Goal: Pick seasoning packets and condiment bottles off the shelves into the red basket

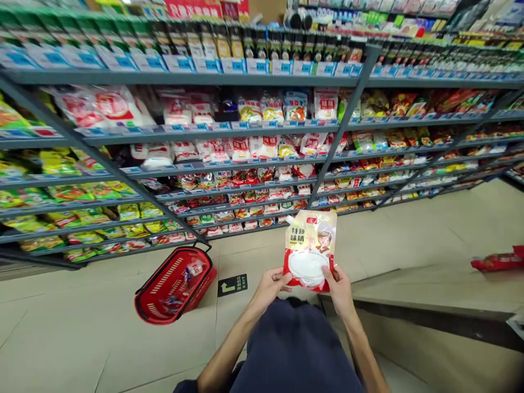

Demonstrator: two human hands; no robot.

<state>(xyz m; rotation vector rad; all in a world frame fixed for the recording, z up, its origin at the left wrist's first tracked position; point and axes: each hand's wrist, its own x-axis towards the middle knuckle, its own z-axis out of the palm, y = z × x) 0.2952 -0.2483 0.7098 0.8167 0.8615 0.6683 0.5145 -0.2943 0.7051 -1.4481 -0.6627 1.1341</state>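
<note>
In front of my body I hold a spouted pouch of seasoning (310, 245), cream above and red below, with a clear window showing white contents. My left hand (273, 284) pinches its lower left corner, and my right hand (338, 284) grips the lower right corner, thumb on the front face. The pouch stands upright with its printed front turned to me. To the left on the floor is a red shopping basket (176, 286) with a black handle. A few small packaged items (192, 270) lie inside it; their kind is hard to make out.
A grey store shelf (196, 79) runs across the view, stocked with bagged seasonings (118, 106) and a top row of jars (262, 43). A green and black exit sign (232, 285) is on the floor. At right stands a ledge (429, 289) with a red package (497, 261) near it.
</note>
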